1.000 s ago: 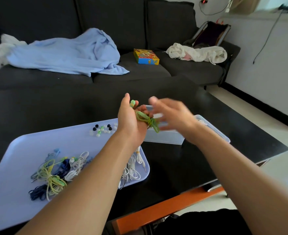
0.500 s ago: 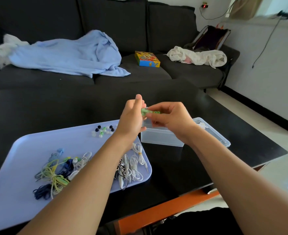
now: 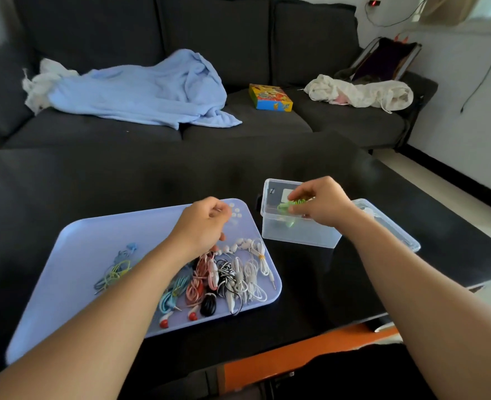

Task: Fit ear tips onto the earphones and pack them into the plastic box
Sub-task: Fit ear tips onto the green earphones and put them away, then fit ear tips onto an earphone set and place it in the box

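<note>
My right hand (image 3: 322, 203) pinches a coiled green earphone (image 3: 292, 204) just over the open top of the clear plastic box (image 3: 296, 235). My left hand (image 3: 201, 226) hovers above the lilac tray (image 3: 79, 255) with loosely curled fingers; I see nothing in it. Its fingertips are close to a few pale ear tips (image 3: 236, 212) at the tray's far right corner. Several coiled earphones (image 3: 230, 278) in white, pink, black and blue lie along the tray's near right side. A yellow-green earphone (image 3: 114, 274) lies further left, partly behind my forearm.
The box's clear lid (image 3: 394, 226) lies to the right of the box on the black table (image 3: 310, 284). Behind the table is a dark sofa with a blue blanket (image 3: 152, 90), a colourful carton (image 3: 270, 98) and a white cloth (image 3: 360, 92).
The hands have parted. My right hand carried the green earphone right and down to the box. My left hand let go and dropped toward the tray. The view tilted down.
</note>
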Demonstrator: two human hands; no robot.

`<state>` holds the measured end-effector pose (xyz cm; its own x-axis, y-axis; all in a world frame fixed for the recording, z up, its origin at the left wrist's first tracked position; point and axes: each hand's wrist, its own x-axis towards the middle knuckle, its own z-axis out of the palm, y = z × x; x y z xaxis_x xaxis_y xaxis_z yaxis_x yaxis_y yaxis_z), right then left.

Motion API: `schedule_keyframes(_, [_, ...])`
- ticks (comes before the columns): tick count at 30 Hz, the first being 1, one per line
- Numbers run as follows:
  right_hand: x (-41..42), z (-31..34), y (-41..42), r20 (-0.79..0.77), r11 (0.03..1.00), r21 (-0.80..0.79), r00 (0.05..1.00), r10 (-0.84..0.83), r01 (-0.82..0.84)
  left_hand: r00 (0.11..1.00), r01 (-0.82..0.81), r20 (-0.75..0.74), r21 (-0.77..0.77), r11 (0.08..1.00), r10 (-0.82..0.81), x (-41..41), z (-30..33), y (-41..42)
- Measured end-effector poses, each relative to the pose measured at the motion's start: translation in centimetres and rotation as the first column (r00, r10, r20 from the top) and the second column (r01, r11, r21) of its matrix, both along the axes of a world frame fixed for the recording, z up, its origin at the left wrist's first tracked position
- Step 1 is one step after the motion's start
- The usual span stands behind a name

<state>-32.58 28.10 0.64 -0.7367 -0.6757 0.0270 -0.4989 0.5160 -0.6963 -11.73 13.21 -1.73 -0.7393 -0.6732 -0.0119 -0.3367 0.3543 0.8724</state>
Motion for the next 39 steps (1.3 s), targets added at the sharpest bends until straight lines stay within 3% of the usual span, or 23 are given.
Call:
schedule_keyframes(3, [0.6,-0.3,-0.2,-0.066,0.992,0.091,0.994,0.09,-0.084,0.999,0.004,0.053,-0.105,0.994,0.002,1.0,-0.5,-1.0])
schedule_keyframes(6, [2.0,1.3,-1.0,-0.21,1.0,0.017,0.978,0.014,-0.01,0.996,0.049,0.082,-0.191,0.98,-0.033,2.2,-0.1,-2.0])
schedule_keyframes(8, [5.0,2.7,-2.7,-0.313,0.994,-0.07,0.948,0.058,-0.084,0.993,0.081,0.104,-0.261,0.962,-0.055,3.8,0.9,-3.3])
schedule_keyframes(10, [9.9,3.7,-4.8,-0.252,0.94,-0.097,0.922,0.295,-0.327,0.99,0.049,0.143,-0.307,0.951,-0.005,6.1,2.2,-5.0])
schedule_keyframes(12, [15.6,3.2,-6.7,-0.121,0.785,0.05,0.776,0.619,-0.618,0.967,-0.012,0.237,-0.332,0.943,0.095,9.7,2.6,-6.6])
schedule_keyframes(14, [19.2,1.7,-8.4,-0.135,0.657,0.201,0.643,0.754,-0.727,0.91,-0.026,0.382,-0.335,0.942,0.161,13.2,2.3,-7.4])
schedule_keyframes(15, [19.8,1.1,-9.0,-0.183,0.646,0.245,0.62,0.763,-0.723,0.873,-0.002,0.461,-0.321,0.947,0.158,14.3,2.0,-7.6])
schedule_keyframes(18, [19.7,0.0,-10.8,-0.213,0.672,0.303,0.64,0.738,-0.675,0.77,0.034,0.633,-0.172,0.985,0.084,16.9,1.1,-7.6])
schedule_keyframes(21, [18.9,-0.7,-11.9,-0.19,0.726,0.305,0.708,0.68,-0.616,0.796,-0.012,0.602,-0.092,0.996,0.065,18.4,1.2,-8.2])
schedule_keyframes(29, [18.7,-1.2,-13.2,-0.14,0.829,0.228,0.825,0.547,-0.511,0.844,-0.107,0.5,-0.202,0.973,0.197,17.2,-1.6,-9.2])
schedule_keyframes(33, [17.7,-1.0,-13.8,-0.105,0.88,0.178,0.88,0.463,-0.441,0.803,-0.089,0.547,-0.284,0.955,0.237,15.2,-1.7,-8.8])
schedule_keyframes(37, [15.8,-1.3,-13.3,-0.003,0.933,0.114,0.939,0.345,-0.342,0.78,-0.02,0.607,-0.215,0.976,0.149,14.2,-1.6,-8.9])
schedule_keyframes(39, [15.0,-1.3,-13.0,0.047,0.949,0.089,0.953,0.299,-0.302,0.826,-0.041,0.554,-0.121,0.992,0.101,14.0,-1.3,-8.9])
